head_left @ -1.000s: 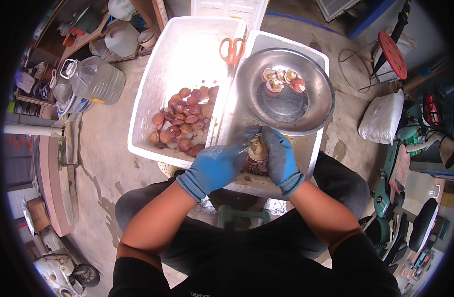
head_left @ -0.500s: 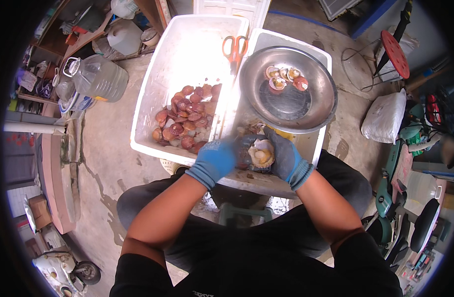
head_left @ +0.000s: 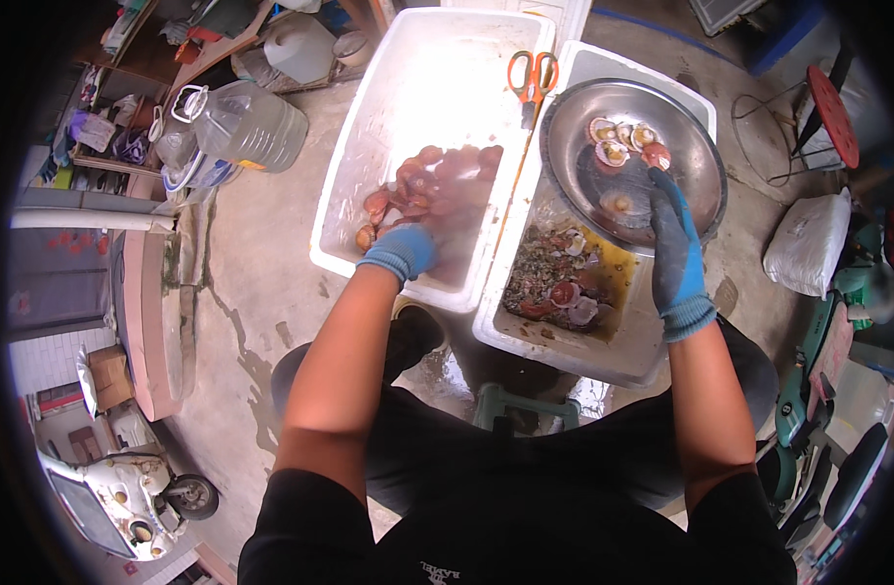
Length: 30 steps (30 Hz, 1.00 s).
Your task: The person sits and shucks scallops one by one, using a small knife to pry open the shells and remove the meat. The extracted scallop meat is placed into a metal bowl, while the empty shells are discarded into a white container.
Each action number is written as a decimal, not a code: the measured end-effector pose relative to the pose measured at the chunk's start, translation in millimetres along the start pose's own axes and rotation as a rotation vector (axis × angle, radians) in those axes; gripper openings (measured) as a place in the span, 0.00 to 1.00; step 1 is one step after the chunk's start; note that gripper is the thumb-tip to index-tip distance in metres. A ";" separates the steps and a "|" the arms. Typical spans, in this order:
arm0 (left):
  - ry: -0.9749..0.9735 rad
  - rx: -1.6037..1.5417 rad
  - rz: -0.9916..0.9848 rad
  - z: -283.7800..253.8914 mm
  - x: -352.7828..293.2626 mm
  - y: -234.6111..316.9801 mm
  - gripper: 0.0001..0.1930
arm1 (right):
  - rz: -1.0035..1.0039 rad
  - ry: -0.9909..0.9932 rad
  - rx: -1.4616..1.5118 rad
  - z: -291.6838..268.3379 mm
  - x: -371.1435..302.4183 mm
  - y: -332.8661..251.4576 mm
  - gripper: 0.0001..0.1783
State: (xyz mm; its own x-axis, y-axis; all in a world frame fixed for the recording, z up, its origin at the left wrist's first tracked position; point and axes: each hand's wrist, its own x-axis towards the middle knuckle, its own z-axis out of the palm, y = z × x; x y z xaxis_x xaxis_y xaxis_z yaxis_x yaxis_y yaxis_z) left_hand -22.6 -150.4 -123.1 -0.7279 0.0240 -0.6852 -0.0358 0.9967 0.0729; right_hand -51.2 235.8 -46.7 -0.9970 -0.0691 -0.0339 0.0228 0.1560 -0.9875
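My left hand [head_left: 404, 250], in a blue and grey glove, reaches into the left white foam box [head_left: 330, 210] among the reddish scallops [head_left: 419, 185]. Its fingers are smeared and partly hidden there. Over the right side of a steel bowl [head_left: 712, 200] is my gloved right hand [head_left: 673, 239], fingers stretched out and nothing seen in them. Its fingertips are by a closed-looking red scallop [head_left: 655, 156]. Several opened scallops [head_left: 612, 153] sit in the bowl's far part, and one slightly blurred opened scallop [head_left: 617, 203] lies nearer me.
Orange-handled scissors [head_left: 532, 83] hang over the left box's right wall. The bowl rests on a second foam box [head_left: 642, 366], which holds shell scraps [head_left: 564, 283] and yellowish liquid. A large plastic jug [head_left: 257, 127] stands left, a white sack [head_left: 808, 242] right.
My hands have parted: the left went into the scallop box, the right moved up to the bowl. The opened scallop held before has left my hands; another opened scallop now lies in the bowl.
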 end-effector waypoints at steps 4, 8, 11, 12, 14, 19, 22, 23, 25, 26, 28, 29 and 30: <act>0.066 0.115 0.155 70.8 56.3 -29.8 0.18 | 0.063 -0.033 0.077 8.6 -10.1 -14.7 0.26; 0.052 0.042 0.319 122.6 94.4 -26.5 0.20 | 0.141 -0.122 0.101 19.3 -18.9 -20.0 0.24; 0.051 0.090 0.279 126.4 104.8 -15.0 0.21 | 0.147 -0.176 0.130 23.3 -19.7 -23.1 0.24; -0.023 0.121 0.279 118.5 105.2 -15.1 0.20 | 0.165 -0.193 0.147 23.4 -20.0 -24.5 0.24; -0.056 -0.164 0.118 94.7 99.7 -16.1 0.19 | 0.175 -0.230 0.189 24.4 -20.6 -26.4 0.24; 0.037 -0.818 0.131 -3.2 36.7 -43.0 0.16 | 0.272 -0.333 0.283 36.8 -31.8 -22.7 0.26; -0.113 -1.044 0.241 -63.6 -15.3 -28.8 0.15 | 0.323 -0.426 0.414 47.9 -38.3 -19.8 0.29; -0.115 -1.239 0.207 -72.6 -30.7 -11.3 0.14 | 0.365 -0.467 0.433 51.2 -39.8 -20.9 0.30; -0.164 -1.495 0.246 -78.0 -61.6 28.0 0.15 | 0.437 -0.584 0.433 53.7 -41.2 -27.9 0.33; -0.196 -1.387 0.381 -79.5 -76.0 44.2 0.16 | 0.491 -0.671 0.568 53.7 -42.2 -33.4 0.35; -0.233 -1.264 0.548 -80.7 -97.9 71.8 0.18 | 0.721 -0.809 0.847 57.7 -42.8 -44.2 0.36; -0.253 -1.239 0.470 -79.8 -105.4 83.7 0.19 | 0.710 -0.723 0.841 54.5 -49.0 -49.4 0.33; -0.197 -1.284 0.491 -77.5 -112.3 94.2 0.21 | 0.695 -0.639 0.834 52.0 -52.6 -52.0 0.30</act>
State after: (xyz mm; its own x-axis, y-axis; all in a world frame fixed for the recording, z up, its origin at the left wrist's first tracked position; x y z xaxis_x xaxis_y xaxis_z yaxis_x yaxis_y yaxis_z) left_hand 2.7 -65.2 16.9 -0.7456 0.4646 -0.4778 -0.4831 0.1171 0.8677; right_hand 3.8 180.1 -1.6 -0.5478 -0.7219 -0.4227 0.7991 -0.3020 -0.5199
